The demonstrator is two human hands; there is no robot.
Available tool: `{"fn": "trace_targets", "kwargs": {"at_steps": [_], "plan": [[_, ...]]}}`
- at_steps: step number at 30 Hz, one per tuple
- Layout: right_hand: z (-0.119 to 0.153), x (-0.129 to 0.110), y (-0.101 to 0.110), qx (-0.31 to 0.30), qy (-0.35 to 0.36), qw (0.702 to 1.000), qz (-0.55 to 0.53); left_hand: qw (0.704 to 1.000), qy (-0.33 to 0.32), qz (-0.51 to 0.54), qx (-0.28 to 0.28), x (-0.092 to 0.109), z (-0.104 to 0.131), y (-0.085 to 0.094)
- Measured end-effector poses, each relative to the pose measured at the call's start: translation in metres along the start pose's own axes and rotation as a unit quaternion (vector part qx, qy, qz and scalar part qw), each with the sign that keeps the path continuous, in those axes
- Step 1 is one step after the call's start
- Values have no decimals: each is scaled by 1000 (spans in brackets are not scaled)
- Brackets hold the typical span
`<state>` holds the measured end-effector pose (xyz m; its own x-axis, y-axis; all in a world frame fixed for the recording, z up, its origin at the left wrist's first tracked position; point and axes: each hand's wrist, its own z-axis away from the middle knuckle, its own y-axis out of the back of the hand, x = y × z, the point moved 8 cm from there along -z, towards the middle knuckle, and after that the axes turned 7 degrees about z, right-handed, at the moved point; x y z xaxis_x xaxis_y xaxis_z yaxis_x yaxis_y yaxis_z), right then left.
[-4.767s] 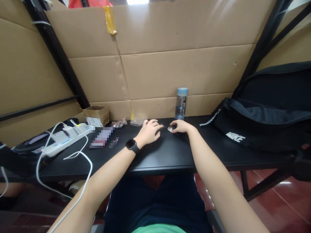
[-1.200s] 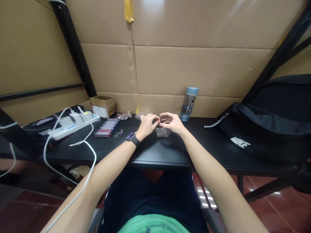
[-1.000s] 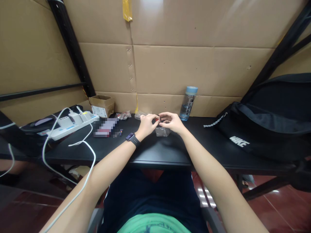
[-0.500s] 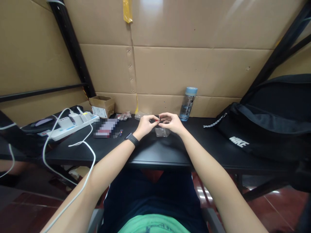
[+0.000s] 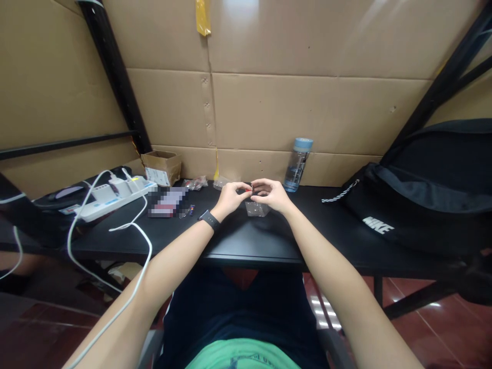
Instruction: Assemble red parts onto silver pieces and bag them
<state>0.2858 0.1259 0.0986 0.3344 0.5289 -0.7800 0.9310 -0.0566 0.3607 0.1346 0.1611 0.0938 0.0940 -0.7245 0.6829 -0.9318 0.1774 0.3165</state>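
Above the black desk, my left hand (image 5: 231,199) pinches a small red piece (image 5: 248,188) between thumb and fingers. What kind of piece it is, I cannot make out. My right hand (image 5: 272,195) meets it from the other side, its fingertips closed around the piece's right end, where something dark shows. Just under the fingers lies a clear plastic bag (image 5: 257,209) on the desk. A second clear bag (image 5: 223,182) is behind my left hand, and a bag with reddish contents (image 5: 196,183) sits further left.
On the left are a white power strip (image 5: 115,197) with cables, a small cardboard box (image 5: 161,166) and a blurred-out flat item (image 5: 168,202). A blue-capped water bottle (image 5: 299,164) stands behind my right hand. A black backpack (image 5: 415,205) fills the right side.
Both hands stay in nearly the same place. A little more of the red piece shows between the fingertips.
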Motion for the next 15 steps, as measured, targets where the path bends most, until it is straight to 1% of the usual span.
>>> {"fn": "trace_targets", "kwargs": {"at_steps": [3, 7, 10, 15], "plan": [[0, -2, 0, -2, 13, 1000, 13, 1000, -17, -13, 9, -3, -1, 2], [1, -5, -2, -13, 40, 997, 59, 1000, -4, -11, -14, -9, -2, -2], [1, -5, -1, -11, 53, 995, 85, 1000, 4, -4, -25, -7, -1, -4], [0, -4, 1, -6, 57, 994, 94, 998, 13, 18, -58, -3, 0, -9]]}}
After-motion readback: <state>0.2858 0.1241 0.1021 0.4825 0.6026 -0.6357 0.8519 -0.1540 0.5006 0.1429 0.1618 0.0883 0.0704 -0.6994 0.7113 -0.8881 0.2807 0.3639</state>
